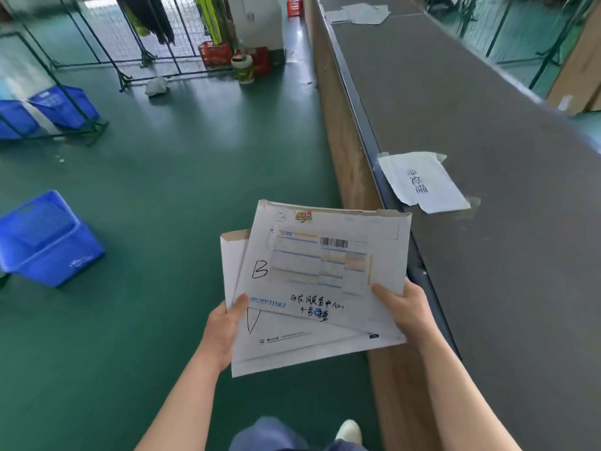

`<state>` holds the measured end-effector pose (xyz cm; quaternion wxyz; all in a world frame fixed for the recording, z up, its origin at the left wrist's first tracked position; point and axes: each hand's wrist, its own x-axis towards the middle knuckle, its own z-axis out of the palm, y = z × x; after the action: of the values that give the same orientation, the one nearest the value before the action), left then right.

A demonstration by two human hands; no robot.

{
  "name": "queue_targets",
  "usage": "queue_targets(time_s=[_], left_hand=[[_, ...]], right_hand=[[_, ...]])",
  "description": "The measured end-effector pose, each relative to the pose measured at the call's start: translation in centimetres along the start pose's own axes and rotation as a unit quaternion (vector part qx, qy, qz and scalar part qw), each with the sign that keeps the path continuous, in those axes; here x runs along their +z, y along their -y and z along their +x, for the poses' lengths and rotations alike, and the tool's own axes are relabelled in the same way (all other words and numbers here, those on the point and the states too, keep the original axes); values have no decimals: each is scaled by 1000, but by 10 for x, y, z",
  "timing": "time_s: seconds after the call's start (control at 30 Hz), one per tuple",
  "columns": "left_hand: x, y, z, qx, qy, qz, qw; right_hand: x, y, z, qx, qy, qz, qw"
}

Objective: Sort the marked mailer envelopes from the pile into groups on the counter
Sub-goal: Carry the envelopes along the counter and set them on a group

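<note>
A small stack of white cardboard mailer envelopes is sitting at lower centre of the frame, held above the green floor just left of the long grey desk. The top envelope, bearing a printed shipping label, a barcode and a handwritten "B", is lying skewed over the ones beneath. The left hand is gripping the stack's lower left edge with its thumb pressing on top, and the right hand is gripping the lower right edge likewise. A white taped paper sign is lying on the desk's near edge at centre right. More pale envelopes are resting on the desk at upper centre. A blue plastic crate is standing at the left.
</note>
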<state>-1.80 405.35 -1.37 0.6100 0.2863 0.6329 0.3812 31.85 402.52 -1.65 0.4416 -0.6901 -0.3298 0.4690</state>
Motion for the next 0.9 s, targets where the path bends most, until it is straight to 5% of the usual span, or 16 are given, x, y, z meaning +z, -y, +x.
queue_targets(time_s=[0.17,0.27,0.47,0.63,0.73,0.9], left_hand=[[36,-52,98,36,-35,20,999],[64,-85,174,50,-15,35,998],[141,-172,303,31,127,61,990],[238,-243,373,40,214,88,972],[281,-275,404,72,252,117,958],[335,-307,460,114,268,184,939]], right_hand=[[-7,41,101,27,121,-12,992],[1,53,161,47,122,-68,989],[4,106,260,68,-86,-55,992],[-33,151,314,34,-272,45,961],[-67,148,339,23,-375,225,899],[-124,136,377,6,-497,359,790]])
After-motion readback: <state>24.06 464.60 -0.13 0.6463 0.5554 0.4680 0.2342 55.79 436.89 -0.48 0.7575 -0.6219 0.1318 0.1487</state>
